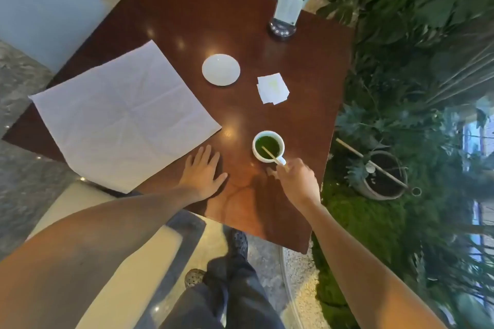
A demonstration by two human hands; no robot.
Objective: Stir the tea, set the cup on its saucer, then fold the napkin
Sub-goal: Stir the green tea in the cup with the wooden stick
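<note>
Head view, looking down over both bare arms onto a dark wooden table [187, 21]. Right hand [296, 181] is pinching the near end of a thin wooden stirrer [270, 154], fingers closed together on it, and the stick is slanting away from that grip, its far tip sitting in the green tea. The white cup [268, 146] is standing on the bare tabletop just beyond the right knuckles, its handle pointing back toward the pinching fingers. The white saucer [221, 70] is lying empty well beyond the grip and a little to its left, clearly apart from the cup. To the left of the stirring hand, the left hand [204, 172] is resting flat on the wood, palm down, fingers spread and holding nothing. Just beyond and left of those fingers, the big white napkin [120, 115] is lying fully unfolded and creased, its near corner almost at the fingertips. A small stack of white paper slips [272, 88] is sitting beyond the cup, right of the saucer, and an upright card stand [287, 5] is standing at the far edge.
</note>
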